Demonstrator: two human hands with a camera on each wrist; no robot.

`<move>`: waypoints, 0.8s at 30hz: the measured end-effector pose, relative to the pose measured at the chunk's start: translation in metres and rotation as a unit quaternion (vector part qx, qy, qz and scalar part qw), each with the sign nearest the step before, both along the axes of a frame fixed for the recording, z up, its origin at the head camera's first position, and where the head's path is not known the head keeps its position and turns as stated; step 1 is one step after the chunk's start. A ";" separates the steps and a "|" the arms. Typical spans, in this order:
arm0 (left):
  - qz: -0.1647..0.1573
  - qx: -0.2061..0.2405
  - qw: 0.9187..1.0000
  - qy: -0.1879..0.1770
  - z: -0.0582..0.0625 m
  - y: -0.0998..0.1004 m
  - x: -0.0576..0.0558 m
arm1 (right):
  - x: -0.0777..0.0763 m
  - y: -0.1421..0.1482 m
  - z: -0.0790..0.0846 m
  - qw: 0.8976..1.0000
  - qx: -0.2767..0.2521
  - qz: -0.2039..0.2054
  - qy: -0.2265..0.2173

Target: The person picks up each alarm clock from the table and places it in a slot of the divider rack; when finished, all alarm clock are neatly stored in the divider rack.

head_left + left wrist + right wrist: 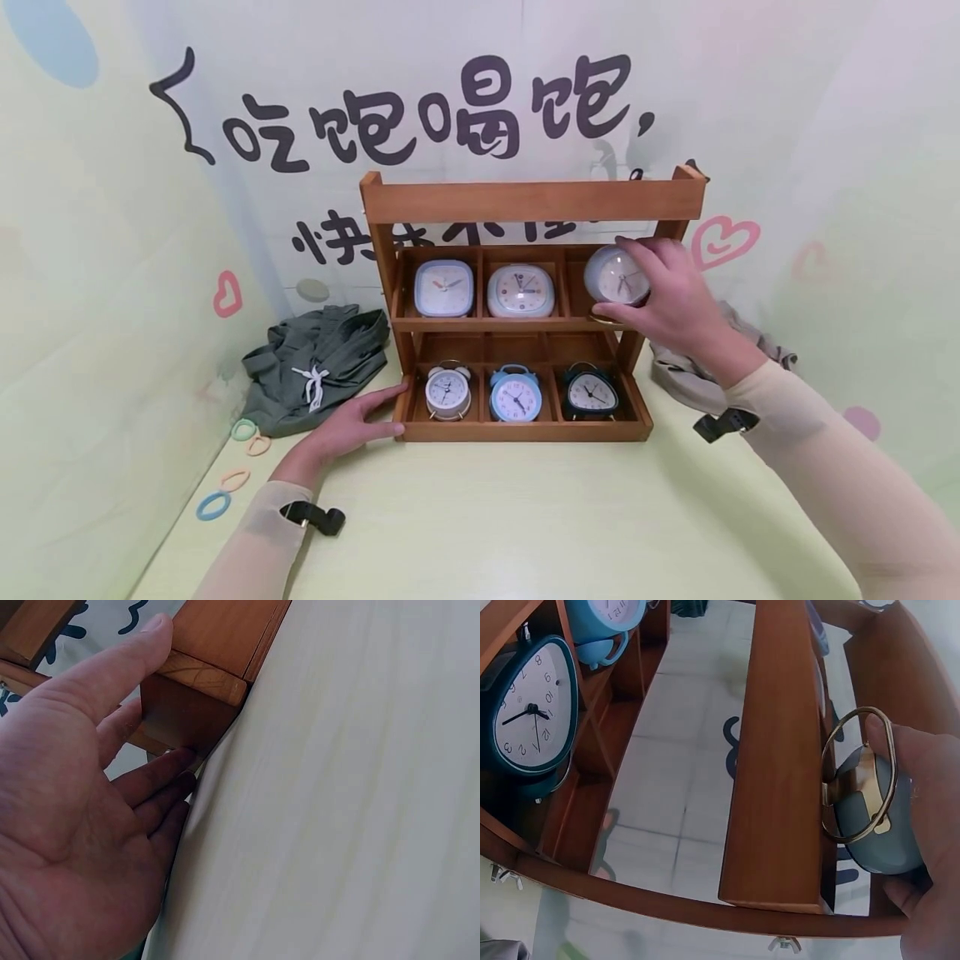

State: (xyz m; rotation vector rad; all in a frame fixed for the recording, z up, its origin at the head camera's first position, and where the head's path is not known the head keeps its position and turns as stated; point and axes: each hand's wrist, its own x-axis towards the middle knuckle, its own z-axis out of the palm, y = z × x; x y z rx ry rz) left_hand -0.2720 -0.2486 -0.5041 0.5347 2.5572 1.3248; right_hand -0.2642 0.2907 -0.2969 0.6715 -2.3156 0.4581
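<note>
My right hand (671, 292) grips a round grey-blue clock (617, 275) between thumb and fingers at the top right compartment. A gold ring (889, 761) on the clock shows in the right wrist view. My left hand (348, 429) touches the lower left corner of the wooden rack (525, 432), its fingers mostly straight along the side. On the upper shelf sit a square blue-rimmed clock (444, 288) and a rounded white clock (521, 291). The lower shelf holds a white alarm clock (447, 392), a blue one (516, 397) and a dark green one (591, 392).
Dark grey-green cloth (322, 358) lies left of the rack, and beige cloth (682, 375) lies behind its right side. Several coloured hair ties (213, 505) rest at the table's left. A printed curtain (480, 75) hangs behind the rack.
</note>
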 end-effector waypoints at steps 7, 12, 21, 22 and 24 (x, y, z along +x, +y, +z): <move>-0.004 0.005 1.000 -0.002 -0.001 -0.001 -0.001 | -0.014 -0.006 -0.001 0.999 0.035 -0.008 -0.006; -0.003 -0.003 1.000 0.003 0.000 -0.001 0.000 | -0.018 -0.011 0.002 0.997 0.057 -0.028 -0.035; -0.002 -0.013 1.000 0.005 0.002 0.000 0.001 | -0.023 -0.020 0.008 0.990 0.074 -0.066 -0.100; -0.003 -0.012 1.000 0.005 0.002 0.000 0.001 | -0.023 -0.021 0.009 0.989 0.075 -0.069 -0.107; -0.003 -0.008 1.000 0.003 0.002 0.000 0.001 | -0.024 -0.022 0.011 0.987 0.078 -0.075 -0.119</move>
